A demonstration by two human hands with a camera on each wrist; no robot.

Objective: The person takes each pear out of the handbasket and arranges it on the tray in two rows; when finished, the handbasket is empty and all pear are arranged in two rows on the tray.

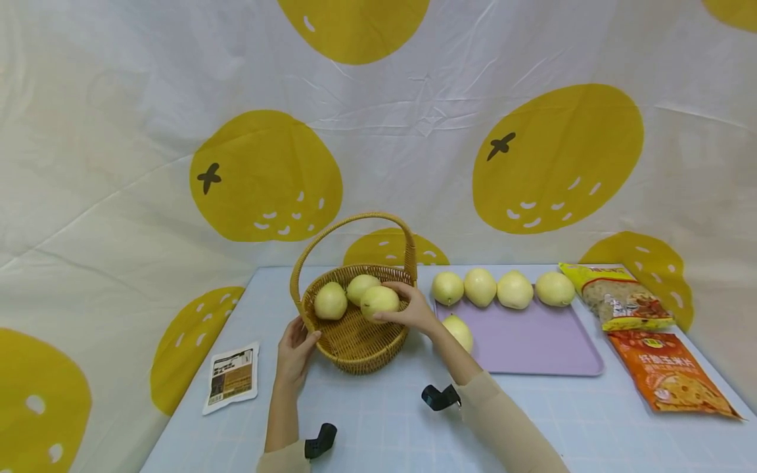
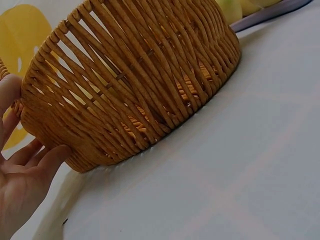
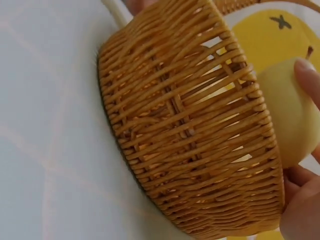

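A woven wicker basket (image 1: 362,360) with a tall arched handle stands on the table, with two pale yellow-green pears (image 1: 330,301) inside it. My left hand (image 1: 294,353) holds the basket by its left side, thumb near the rim; the left wrist view shows the fingers (image 2: 30,155) against the wicker. Over the right part of the basket, my right hand (image 1: 416,311) grips another pear (image 1: 378,302) between thumb and fingers. In the right wrist view this pear (image 3: 285,110) appears at the rim with its stem showing.
Right of the basket lies a purple tray (image 1: 538,341) with several pears (image 1: 514,290) along its back edge and one pear (image 1: 458,332) at its left, partly behind my right forearm. Two food bags (image 1: 674,371) lie far right, a white-edged packet (image 1: 233,378) left.
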